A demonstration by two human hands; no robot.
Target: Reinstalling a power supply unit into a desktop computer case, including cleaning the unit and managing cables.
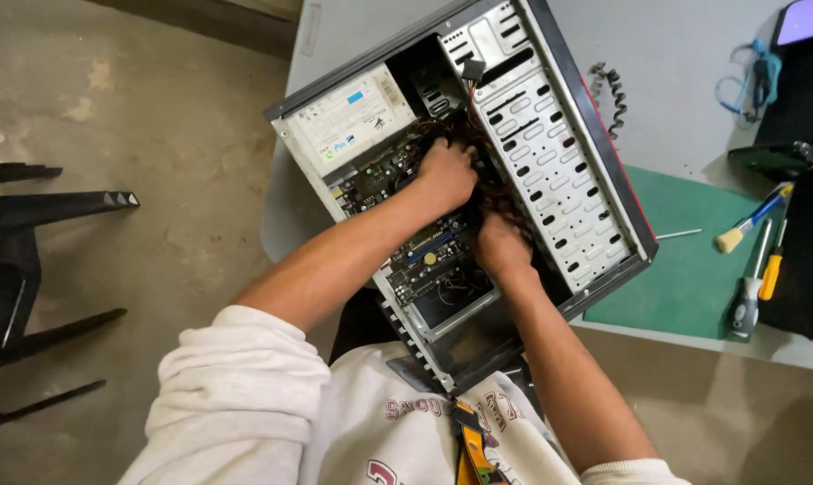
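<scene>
An open desktop computer case point(559, 153) lies on its side on a grey table point(676, 54), its inside facing me. My left hand point(444, 171) reaches into the middle of the case, fingers curled into a bundle of dark cables point(501, 202) beside the motherboard point(424, 256). My right hand point(501, 247) is lower in the case, also pressed into the cables next to the perforated drive cage. Whether either hand grips a cable is hidden by the fingers. A power supply point(348, 121) with a white label sits at the case's far left corner.
A green mat point(685, 269) lies under the case's right side. A small brush point(752, 220) and two screwdrivers point(759, 278) lie at the right. A coiled cable point(611, 94) rests behind the case. A black chair point(20, 269) stands on the concrete floor at left.
</scene>
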